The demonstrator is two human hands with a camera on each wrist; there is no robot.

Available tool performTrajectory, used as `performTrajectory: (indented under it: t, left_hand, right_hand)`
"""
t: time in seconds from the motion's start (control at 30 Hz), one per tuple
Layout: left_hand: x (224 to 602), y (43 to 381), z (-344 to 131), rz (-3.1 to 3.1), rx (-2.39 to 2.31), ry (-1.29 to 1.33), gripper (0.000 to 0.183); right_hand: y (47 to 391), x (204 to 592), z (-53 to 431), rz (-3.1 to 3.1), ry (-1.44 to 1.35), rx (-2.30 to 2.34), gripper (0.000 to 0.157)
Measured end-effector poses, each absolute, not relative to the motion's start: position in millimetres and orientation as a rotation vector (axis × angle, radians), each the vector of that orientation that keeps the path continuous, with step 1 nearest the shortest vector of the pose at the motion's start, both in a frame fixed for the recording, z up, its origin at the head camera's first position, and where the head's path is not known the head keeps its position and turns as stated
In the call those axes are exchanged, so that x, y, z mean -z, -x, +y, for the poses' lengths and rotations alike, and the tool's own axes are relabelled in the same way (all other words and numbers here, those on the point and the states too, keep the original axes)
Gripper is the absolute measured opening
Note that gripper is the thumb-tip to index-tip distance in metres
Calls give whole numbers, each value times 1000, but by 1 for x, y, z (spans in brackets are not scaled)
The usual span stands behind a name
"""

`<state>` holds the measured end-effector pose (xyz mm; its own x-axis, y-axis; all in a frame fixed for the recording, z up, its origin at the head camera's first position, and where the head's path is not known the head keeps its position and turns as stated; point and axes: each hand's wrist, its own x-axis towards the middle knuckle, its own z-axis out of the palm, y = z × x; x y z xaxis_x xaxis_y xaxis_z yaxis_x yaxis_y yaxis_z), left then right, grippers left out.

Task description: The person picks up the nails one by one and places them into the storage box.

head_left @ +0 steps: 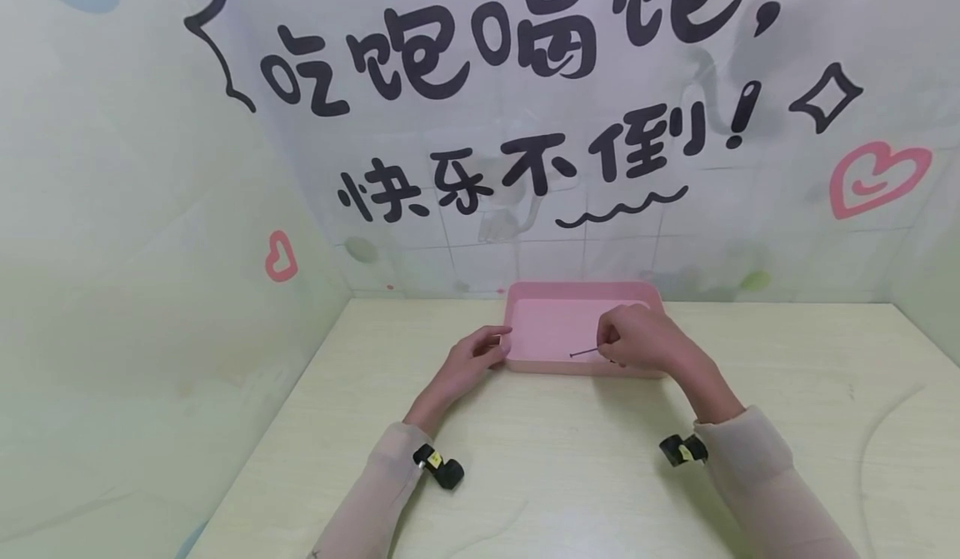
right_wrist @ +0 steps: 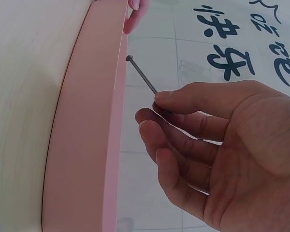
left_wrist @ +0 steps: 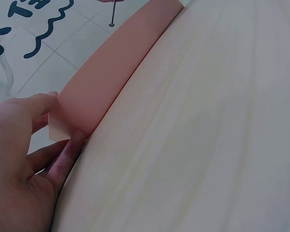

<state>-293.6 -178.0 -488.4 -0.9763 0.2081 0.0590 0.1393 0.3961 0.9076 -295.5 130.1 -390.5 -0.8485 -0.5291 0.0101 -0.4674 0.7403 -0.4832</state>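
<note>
A shallow pink tray [head_left: 555, 367] sits at the back of the table. My right hand [head_left: 637, 338] is above its right part and pinches a thin dark metal nail [right_wrist: 144, 76] between thumb and fingertips. The nail's flat head points away from the hand, leftward over the tray in the head view; fingers cover its other end. At the tray's left end, my left hand [left_wrist: 26, 145] holds the front corner, with one fingertip up at the rim and another digit low against the outer wall.
The pale wooden table [head_left: 525, 459] runs up to a back wall [head_left: 420, 267] printed with dark lettering, right behind the tray. Another printed wall [head_left: 150, 292] stands along the left side. A small black camera [head_left: 442, 467] is strapped to each wrist.
</note>
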Motion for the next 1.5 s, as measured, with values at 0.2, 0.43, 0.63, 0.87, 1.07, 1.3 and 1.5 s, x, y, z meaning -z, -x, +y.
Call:
performTrajectory:
  t: [0.2,0.43,0.63,0.87,1.07,1.3,1.5]
  left_hand:
    - [488,294,-177,2564,-1667,-323,41]
    - [490,296,-178,2561,-1662,-333,42]
    - [492,297,-178,2564,-1662,-334,41]
    - [492,296,-178,2554,-1673,-334,40]
    - [492,296,-179,2559,-1677,-328,40]
    - [492,297,-179,2559,-1679,-329,40]
    - [492,297,-179,2556,-1678,-328,41]
  right_hand:
    - [297,392,131,2814,806,716,11]
    - [297,391,133,2809,814,722,11]
    - [297,389,134,2807,811,727,10]
    - [296,387,136,2823,811,726,8]
    - [297,385,138,2818,798,736,6]
    - [297,384,139,2807,805,760,7]
    - [297,384,139,2803,788,765,7]
